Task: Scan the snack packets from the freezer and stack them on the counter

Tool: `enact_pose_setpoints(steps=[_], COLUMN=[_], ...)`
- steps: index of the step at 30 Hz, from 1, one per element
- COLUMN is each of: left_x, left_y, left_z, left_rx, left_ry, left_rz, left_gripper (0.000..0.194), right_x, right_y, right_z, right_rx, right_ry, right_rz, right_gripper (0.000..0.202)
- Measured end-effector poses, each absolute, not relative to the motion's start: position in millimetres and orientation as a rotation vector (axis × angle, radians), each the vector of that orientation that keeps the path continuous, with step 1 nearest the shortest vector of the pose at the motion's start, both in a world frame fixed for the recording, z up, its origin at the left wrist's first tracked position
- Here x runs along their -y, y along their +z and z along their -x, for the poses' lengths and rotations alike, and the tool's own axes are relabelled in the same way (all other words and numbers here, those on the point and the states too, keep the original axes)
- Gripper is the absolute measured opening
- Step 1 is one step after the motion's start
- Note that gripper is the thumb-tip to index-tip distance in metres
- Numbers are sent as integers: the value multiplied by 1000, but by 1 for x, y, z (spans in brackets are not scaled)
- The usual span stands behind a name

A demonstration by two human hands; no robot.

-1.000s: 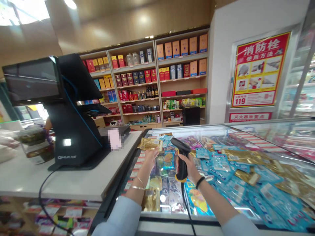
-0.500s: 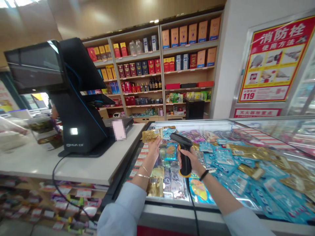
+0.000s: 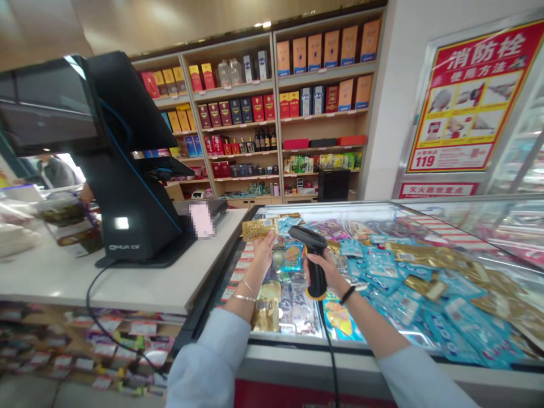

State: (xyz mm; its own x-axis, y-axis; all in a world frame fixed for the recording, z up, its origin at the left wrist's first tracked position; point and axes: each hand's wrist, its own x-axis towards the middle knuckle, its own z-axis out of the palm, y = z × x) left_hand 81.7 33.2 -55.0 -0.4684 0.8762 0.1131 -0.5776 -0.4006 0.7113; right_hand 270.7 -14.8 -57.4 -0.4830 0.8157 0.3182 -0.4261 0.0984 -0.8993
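Note:
My left hand (image 3: 264, 250) is closed on the edge of a gold ice cream packet (image 3: 257, 229), held up over the left part of the glass-topped freezer (image 3: 361, 209). In my right hand (image 3: 325, 271) is a black and yellow barcode scanner (image 3: 315, 249), its fingers wrapped round the handle. The scanner's head points left toward the gold packet, with a gap between them. Its cable (image 3: 332, 362) hangs down over the freezer's front edge. Blue packets (image 3: 385, 265) and long gold packets (image 3: 425, 255) lie heaped to the right of my right hand.
A white counter (image 3: 204, 280) on the left carries a black checkout terminal (image 3: 136, 215) and stacked tubs (image 3: 68, 224). Below it run snack shelves (image 3: 114, 340). Shelves of boxed goods (image 3: 238, 113) line the back wall. A red and yellow poster (image 3: 471, 107) hangs at right.
The whole view has shifted slightly, so most things appear a little further left and higher. Both hands keep their holds, and the packet and scanner stay about equally far apart.

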Motion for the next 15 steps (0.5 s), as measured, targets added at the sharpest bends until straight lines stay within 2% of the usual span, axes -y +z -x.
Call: enact_pose_setpoints(steps=[15], left_x=[-31], left_y=[-53], left_z=[-81], left_rx=[-773], left_ry=[1959], left_rz=[-595], left_gripper=[21], right_x=[18], right_y=[-55], right_z=[-272], right_rx=[1385], right_ry=[1560], right_rz=[457], right_gripper=[33])
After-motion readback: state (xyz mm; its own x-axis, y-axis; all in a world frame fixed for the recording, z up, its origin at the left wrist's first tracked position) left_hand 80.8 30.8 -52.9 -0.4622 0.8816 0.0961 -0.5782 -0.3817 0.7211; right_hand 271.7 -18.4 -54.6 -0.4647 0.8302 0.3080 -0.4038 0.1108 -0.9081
